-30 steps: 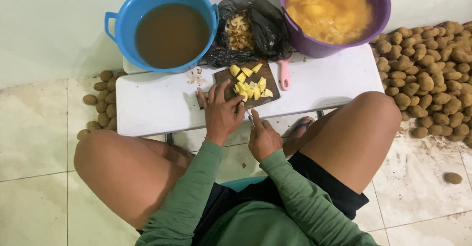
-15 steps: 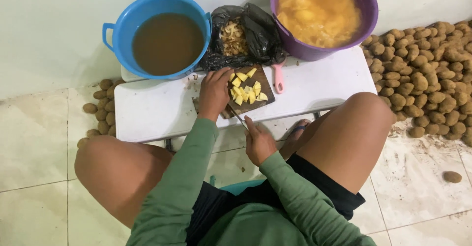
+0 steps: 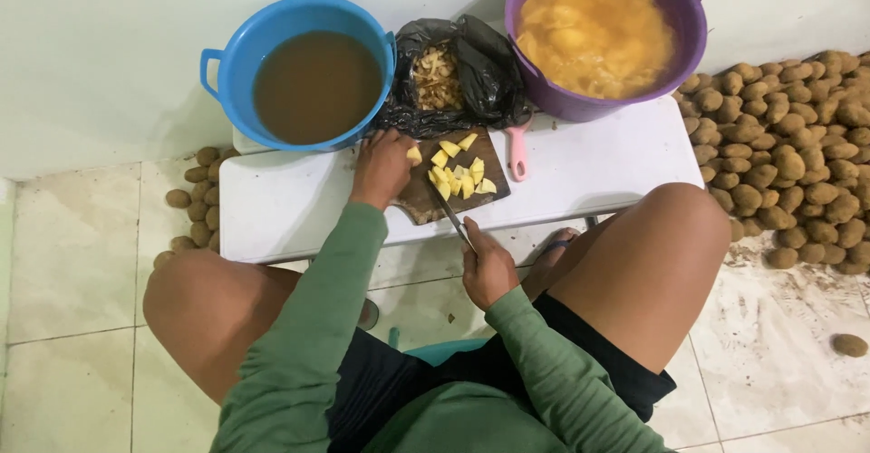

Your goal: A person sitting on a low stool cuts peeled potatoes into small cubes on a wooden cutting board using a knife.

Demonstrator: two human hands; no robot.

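Right hand [image 3: 488,267] grips a knife [image 3: 450,216], seemingly touching yellow cubes [image 3: 458,170] on the board [image 3: 424,201].

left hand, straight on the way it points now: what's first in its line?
The left hand rests on the cutting board, fingers aimed up toward the blue basin of brown liquid. That basin's near rim looks first in line, though the black bag of peels is close beside it; depth unclear.
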